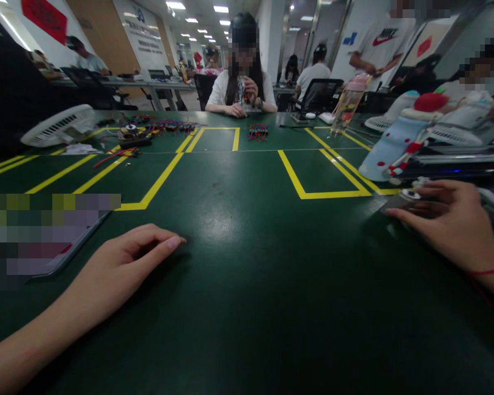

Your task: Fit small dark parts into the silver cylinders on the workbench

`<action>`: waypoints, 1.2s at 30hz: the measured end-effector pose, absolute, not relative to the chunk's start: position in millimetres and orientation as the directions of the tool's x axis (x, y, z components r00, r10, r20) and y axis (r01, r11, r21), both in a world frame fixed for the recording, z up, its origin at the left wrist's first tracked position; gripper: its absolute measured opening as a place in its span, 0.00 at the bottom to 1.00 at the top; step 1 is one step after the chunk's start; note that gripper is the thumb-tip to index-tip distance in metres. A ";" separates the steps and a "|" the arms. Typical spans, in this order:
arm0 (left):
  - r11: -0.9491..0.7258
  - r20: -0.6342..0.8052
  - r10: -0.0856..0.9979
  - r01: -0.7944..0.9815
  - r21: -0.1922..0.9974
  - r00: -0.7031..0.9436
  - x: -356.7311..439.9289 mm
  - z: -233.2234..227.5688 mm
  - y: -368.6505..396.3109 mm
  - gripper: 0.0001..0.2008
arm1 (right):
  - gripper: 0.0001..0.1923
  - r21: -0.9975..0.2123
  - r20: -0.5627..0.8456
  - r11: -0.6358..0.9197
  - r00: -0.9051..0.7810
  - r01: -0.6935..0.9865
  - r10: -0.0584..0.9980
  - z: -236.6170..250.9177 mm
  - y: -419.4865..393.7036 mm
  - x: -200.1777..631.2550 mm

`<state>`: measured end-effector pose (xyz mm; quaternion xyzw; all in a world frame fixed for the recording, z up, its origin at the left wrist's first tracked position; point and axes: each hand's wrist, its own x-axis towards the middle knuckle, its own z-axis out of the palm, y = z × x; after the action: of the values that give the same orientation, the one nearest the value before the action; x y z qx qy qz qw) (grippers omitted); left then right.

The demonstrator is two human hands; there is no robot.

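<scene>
Left hand [121,266] laid on green surface [247,285], fingers loosely curled, nothing held. Right hand [444,219] pressed on small dark object [401,202], fingers together, flat.

A white fan [60,125] lies far left; wire bundles [258,131], a bottle [347,104], a seated person [241,77] opposite.

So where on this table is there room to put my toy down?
The widest bare patch is the green table between the left hand and the right hand. The yellow-taped box ahead also lies bare. It is crowded far left around the wire bundles and right by the blue pouch.
</scene>
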<state>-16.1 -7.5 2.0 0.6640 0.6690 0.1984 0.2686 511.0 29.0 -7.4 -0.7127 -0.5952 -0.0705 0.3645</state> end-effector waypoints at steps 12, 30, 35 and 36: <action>0.030 -0.093 0.995 0.788 0.615 0.035 -0.1 17.0 -11.4 0.19 | 0.20 -0.540 0.479 0.599 -0.370 0.591 0.796 3.4 -18.3 359.5; -0.392 0.199 0.905 0.555 0.733 0.376 99.7 30.9 -22.0 0.10 | 0.28 -0.762 0.260 0.478 -0.470 0.437 0.844 -11.1 -18.5 306.0; -0.351 0.175 0.922 0.549 0.759 0.347 107.7 32.2 -15.3 0.08 | 0.27 -0.758 0.255 0.473 -0.463 0.449 0.849 -8.5 -18.1 306.1; -0.348 0.176 0.923 0.548 0.761 0.343 106.9 32.8 -14.9 0.07 | 0.27 -0.761 0.245 0.470 -0.473 0.447 0.846 -7.7 -18.3 306.0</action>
<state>106.9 -14.9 32.8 0.7609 0.4832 0.3086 0.3039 306.0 -18.3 -7.7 -0.4053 -0.7975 0.3171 0.3149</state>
